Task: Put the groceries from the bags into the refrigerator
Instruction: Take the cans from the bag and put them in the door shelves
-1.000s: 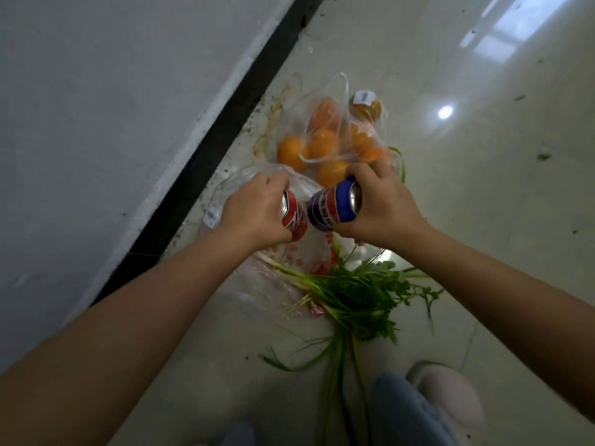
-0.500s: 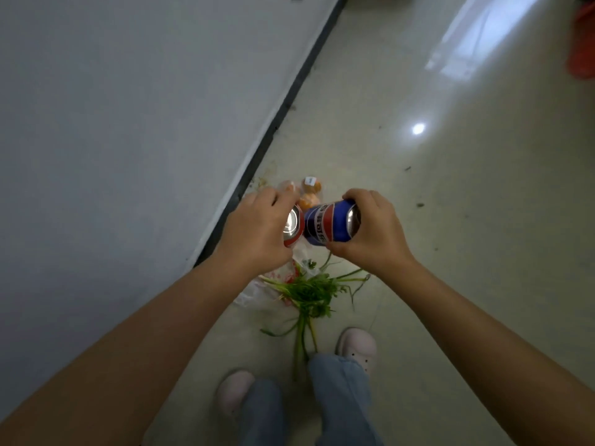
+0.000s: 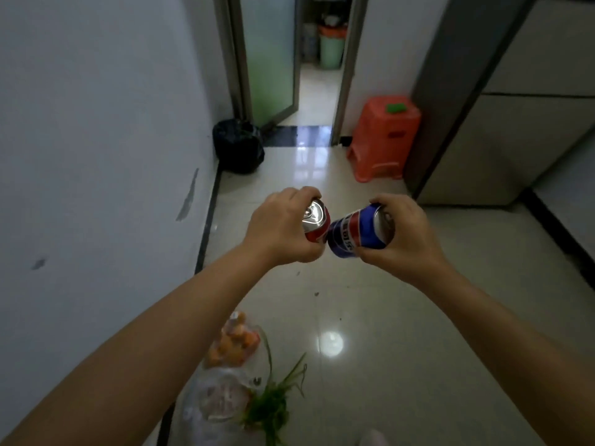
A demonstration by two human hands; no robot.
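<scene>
Groceries here are two drink cans, held up near the middle of the hallway: the red can [image 3: 317, 222] in the left hand [image 3: 283, 228] and the blue can [image 3: 360, 231] in the right hand [image 3: 407, 235], their lower ends touching. Each hand's fingers wrap round the can's wall. The cans look rigid and smooth, probably fairly heavy if full, best gripped around the side. The refrigerator [image 3: 502, 101] stands far right; bagged oranges [image 3: 233, 344] and greens [image 3: 272, 405] lie on the near floor.

Two cans [image 3: 341, 225] are touching above the floor [image 3: 402, 317] — bags [image 3: 225, 375] lying below, refrigerator [image 3: 515, 123] standing right of them.
</scene>
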